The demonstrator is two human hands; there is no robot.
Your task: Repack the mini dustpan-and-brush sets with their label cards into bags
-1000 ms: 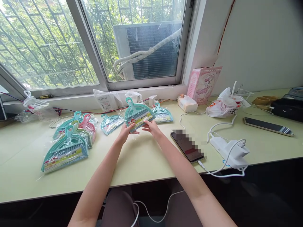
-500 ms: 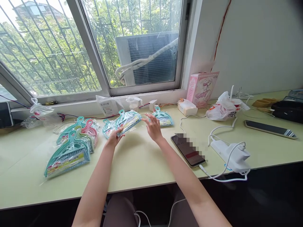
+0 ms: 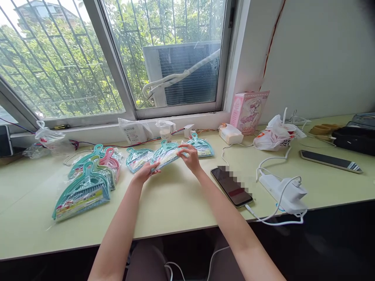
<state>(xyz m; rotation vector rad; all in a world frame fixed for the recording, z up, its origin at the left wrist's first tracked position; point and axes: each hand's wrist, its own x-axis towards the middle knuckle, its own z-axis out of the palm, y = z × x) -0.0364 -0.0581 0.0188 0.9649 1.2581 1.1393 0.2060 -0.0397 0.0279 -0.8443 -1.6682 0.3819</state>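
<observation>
A teal dustpan and brush set (image 3: 166, 152) in clear plastic wrap is held tilted above the table. My left hand (image 3: 145, 172) grips its lower left corner, thumb on top. At its right end, my right hand (image 3: 190, 157) pinches the edge with bent fingers. Behind my left hand lies another wrapped teal set (image 3: 137, 157). Just past my right hand, a third teal set (image 3: 202, 146) lies flat, partly covered by the fingers.
Several wrapped dustpan sets in teal, green and pink (image 3: 84, 191) overlap on the left. A phone (image 3: 231, 186) with a cable and a white power strip (image 3: 283, 191) lie on the right. A tissue pack (image 3: 231, 134), a pink box (image 3: 249, 113) and a plastic bag (image 3: 272, 136) stand behind.
My right hand has come onto the right end of the held set, where its fingers were apart before. The set has turned so its label faces upward more.
</observation>
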